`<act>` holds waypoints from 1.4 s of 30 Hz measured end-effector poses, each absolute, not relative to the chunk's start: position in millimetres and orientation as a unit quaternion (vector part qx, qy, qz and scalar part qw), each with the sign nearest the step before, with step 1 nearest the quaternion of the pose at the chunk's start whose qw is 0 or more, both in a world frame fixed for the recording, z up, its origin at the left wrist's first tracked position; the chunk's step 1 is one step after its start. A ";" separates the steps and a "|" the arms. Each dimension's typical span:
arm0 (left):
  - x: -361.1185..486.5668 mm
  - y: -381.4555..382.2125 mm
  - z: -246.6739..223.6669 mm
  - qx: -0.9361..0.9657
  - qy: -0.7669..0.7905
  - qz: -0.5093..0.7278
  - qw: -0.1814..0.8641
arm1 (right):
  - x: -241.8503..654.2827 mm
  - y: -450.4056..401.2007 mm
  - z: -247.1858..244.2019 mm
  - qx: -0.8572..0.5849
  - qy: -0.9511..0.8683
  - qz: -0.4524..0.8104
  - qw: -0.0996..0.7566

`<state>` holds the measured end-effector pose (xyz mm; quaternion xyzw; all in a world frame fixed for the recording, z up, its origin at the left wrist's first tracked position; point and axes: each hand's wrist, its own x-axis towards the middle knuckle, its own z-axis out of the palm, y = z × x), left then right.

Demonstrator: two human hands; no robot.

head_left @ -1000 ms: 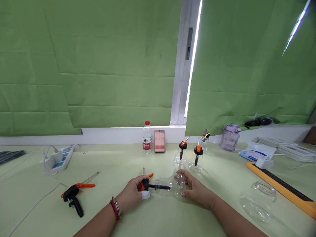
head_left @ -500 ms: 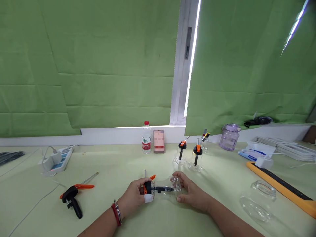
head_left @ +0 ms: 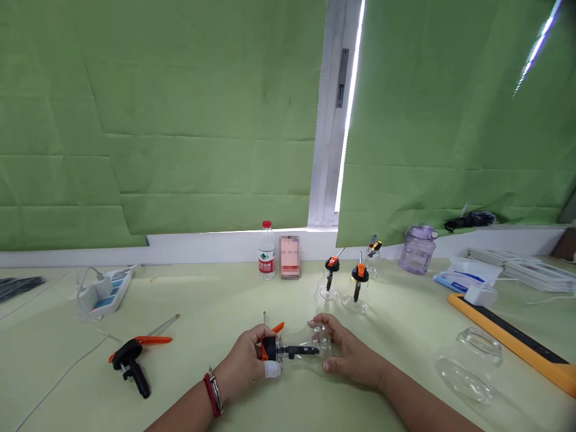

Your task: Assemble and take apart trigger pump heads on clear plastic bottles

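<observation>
A clear glass bottle (head_left: 300, 339) lies on its side between my hands, its neck to the left and its wide base to the right. My left hand (head_left: 246, 355), one finger wrapped in white, is closed around the black-and-orange spout cap (head_left: 269, 348) at the neck. The cap's black stem reaches inside the glass, while a thin metal spout and orange lever stick out behind. My right hand (head_left: 348, 354) grips the base between thumb and fingers. On the left lies a loose spout cap (head_left: 130, 355) with an orange lever. At right sits another clear glass bottle (head_left: 468, 366) without a cap.
Two capped glass bottles (head_left: 330, 279) stand ahead, near a small jar (head_left: 373, 264). Behind are a water bottle (head_left: 267, 255) and a phone (head_left: 290, 257). A power strip (head_left: 112, 293), purple jug (head_left: 417, 251) and orange-black bar (head_left: 513, 345) lie farther out.
The glass bottle and both hands have barely shifted; the spout cap's stem sits slightly lower and farther right. Everything else on the table stays where it was.
</observation>
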<state>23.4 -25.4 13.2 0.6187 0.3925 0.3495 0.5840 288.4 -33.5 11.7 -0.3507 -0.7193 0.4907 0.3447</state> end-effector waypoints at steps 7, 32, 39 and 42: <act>21.5 -23.8 11.3 0.620 0.402 0.352 0.574 | 282.5 -38.9 15.9 -0.391 -0.736 0.434 0.342; 27.7 -34.6 26.0 0.597 0.399 0.369 0.591 | 283.3 -41.5 14.0 -0.392 -0.731 0.441 0.344; 35.3 -47.8 41.5 0.565 0.417 0.373 0.606 | 282.4 -42.7 12.5 -0.370 -0.723 0.471 0.344; 35.9 -48.5 43.8 0.568 0.425 0.366 0.602 | 280.2 -44.8 13.9 -0.372 -0.730 0.459 0.342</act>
